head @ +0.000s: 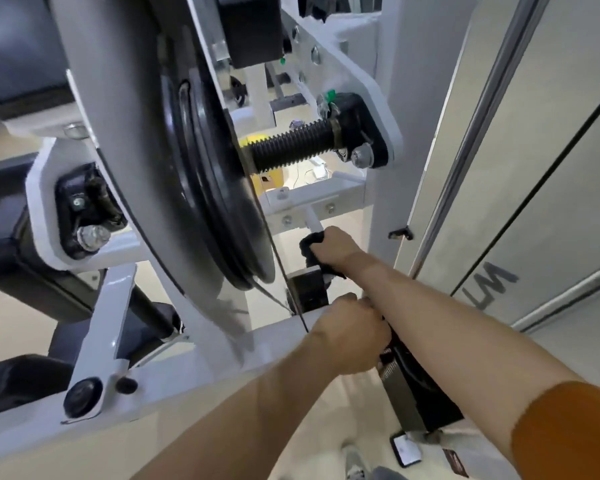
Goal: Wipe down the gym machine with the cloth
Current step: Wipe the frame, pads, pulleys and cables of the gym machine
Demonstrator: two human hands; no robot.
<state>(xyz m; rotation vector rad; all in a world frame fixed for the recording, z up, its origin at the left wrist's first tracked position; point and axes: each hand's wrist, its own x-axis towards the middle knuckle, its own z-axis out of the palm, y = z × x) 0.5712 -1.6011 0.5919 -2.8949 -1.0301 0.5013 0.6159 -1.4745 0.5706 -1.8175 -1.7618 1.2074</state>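
Orange sleeve (pixel 565 431) nearest — right grip (pixel 333 245) pinches the cloth (pixel 309 249), likely soft and light, best bunched in the palm; left grip (pixel 347 337) clasps the machine frame (pixel 194 365).

The person wears a top with a short sleeve (pixel 565 434) in a plain rust-orange, smooth and unpatterned, with a straight hem. It shows only on the right arm (pixel 465 323), which is bare from that hem down to the right hand (pixel 333 245). The left arm (pixel 257 420) is bare over all that shows of it, from the bottom edge of the view up to the left hand (pixel 350 336). Both wrists are bare too. At the bottom edge is a bit of a grey trouser leg (pixel 387 474), and just beside it a grey shoe (pixel 355 460) (too blurred to make out laces or sole).
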